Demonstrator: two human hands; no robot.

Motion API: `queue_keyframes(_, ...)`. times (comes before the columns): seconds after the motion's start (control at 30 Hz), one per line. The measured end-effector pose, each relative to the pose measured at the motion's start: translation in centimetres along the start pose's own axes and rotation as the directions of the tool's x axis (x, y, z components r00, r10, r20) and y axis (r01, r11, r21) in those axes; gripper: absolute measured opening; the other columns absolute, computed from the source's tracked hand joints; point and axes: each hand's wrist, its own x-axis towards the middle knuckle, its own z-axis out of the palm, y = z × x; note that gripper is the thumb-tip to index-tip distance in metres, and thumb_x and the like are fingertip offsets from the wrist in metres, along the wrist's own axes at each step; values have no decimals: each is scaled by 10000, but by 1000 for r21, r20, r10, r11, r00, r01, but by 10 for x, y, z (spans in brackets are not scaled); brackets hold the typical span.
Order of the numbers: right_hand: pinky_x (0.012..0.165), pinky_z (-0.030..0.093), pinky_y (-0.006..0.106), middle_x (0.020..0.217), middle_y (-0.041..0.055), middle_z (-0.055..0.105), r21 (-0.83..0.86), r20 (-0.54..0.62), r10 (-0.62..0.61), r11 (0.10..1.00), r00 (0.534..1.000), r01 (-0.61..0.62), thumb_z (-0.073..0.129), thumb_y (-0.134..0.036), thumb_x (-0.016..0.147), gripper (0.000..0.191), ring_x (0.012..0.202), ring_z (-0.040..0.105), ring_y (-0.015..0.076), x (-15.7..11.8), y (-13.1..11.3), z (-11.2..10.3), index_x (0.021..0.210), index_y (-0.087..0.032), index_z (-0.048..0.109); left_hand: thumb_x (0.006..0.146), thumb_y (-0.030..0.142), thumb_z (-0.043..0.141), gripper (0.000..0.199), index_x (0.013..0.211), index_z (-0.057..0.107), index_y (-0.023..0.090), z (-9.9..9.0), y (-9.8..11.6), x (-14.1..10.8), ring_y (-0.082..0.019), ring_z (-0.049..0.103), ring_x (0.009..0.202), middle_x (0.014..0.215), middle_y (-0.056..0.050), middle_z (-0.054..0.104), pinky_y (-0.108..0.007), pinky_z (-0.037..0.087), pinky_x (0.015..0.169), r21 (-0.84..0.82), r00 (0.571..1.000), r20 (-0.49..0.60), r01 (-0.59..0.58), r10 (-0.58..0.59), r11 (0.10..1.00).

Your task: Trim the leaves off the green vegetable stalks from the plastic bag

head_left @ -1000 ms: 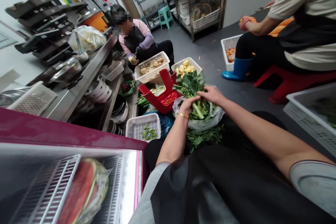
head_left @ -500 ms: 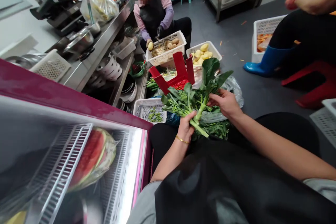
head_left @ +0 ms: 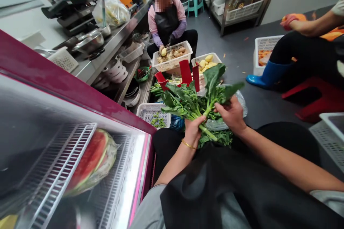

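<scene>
In the head view, the greens are held up in front of the lap, above and partly in front of a plastic bag. The thick stems are gripped by the left hand, with their cut ends pointing down past the thumb. A side stalk is pinched between thumb and fingers of the right hand, its fingers partly screened by a leaf.

For good handling, the stems are probably best clasped firmly but without squeezing, so that they are neither bruised nor allowed to slip. The fine work should be left to the right fingertips, set close to where the stalk branches; if the broad leaves were tugged instead, they could tear. The bunch is best kept over the bag, so that loose bits are caught.

Compared with the first frame, where the bunch was bundled over the bag, the leaves are now fanned out and the lower part of the red crate is covered by them. Since the middle frame, the hands have been brought slightly closer together, and the co-worker's potato has been moved from beside the potato crate to above it.
</scene>
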Motion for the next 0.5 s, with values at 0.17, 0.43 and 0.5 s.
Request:
queue_keyframes(0.17,754,527,391,787,37,658,47,352,-165,986,921,159,699,-423,704,221,769,641,222,-29,-10,-18,723,-249,564,512,270,778,206,609,651,140,-3,7,-1,-117,531,517,556,-11,603,-265,415,559,-7,989,72,128,-128,992)
queue_keyframes(0.43,395,439,264,614,-12,598,295,626,311,755,716,-585,773,-454,548,398,410,497,109,13,-1,-22,768,-190,572,495,289,767,322,762,693,125,-9,8,-16,-128,557,538,662,-56,639,-275,443,566,-23,909,275,333,-315,942)
queue_keyframes(0.5,384,420,260,570,-14,589,230,582,326,813,745,-535,752,-492,575,401,384,490,112,17,1,-16,758,-186,569,513,281,775,345,818,703,135,-6,2,-17,-139,581,572,718,-60,665,-282,460,600,-13,943,231,249,-240,968)
